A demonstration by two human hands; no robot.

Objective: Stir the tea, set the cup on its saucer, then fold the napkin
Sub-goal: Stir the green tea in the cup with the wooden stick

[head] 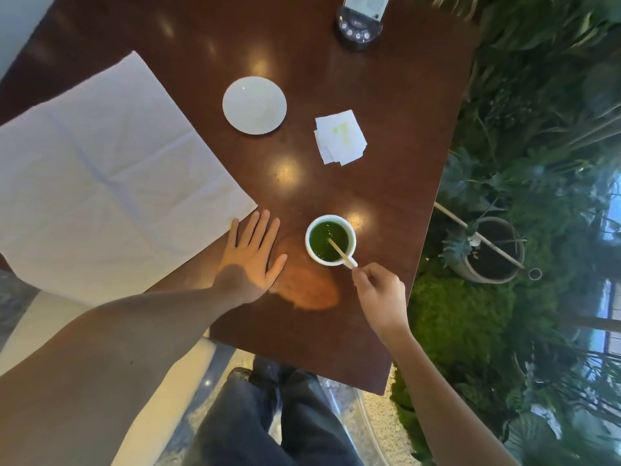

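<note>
A white cup (330,219) of dark green tea stands on the brown table near its front right edge. A wooden stir stick (340,251) leans in the tea, and my right hand (381,295) pinches its upper end just beside the cup. My left hand (251,256) lies flat on the table with fingers spread, left of the cup, touching the corner of the large unfolded white napkin (100,176). The empty white saucer (254,105) sits farther back, apart from the cup.
A small folded white paper (340,136) with a green stain lies right of the saucer. A black device (359,26) stands at the table's far edge. Potted plants (490,250) and greenery fill the floor beyond the table's right edge (437,183).
</note>
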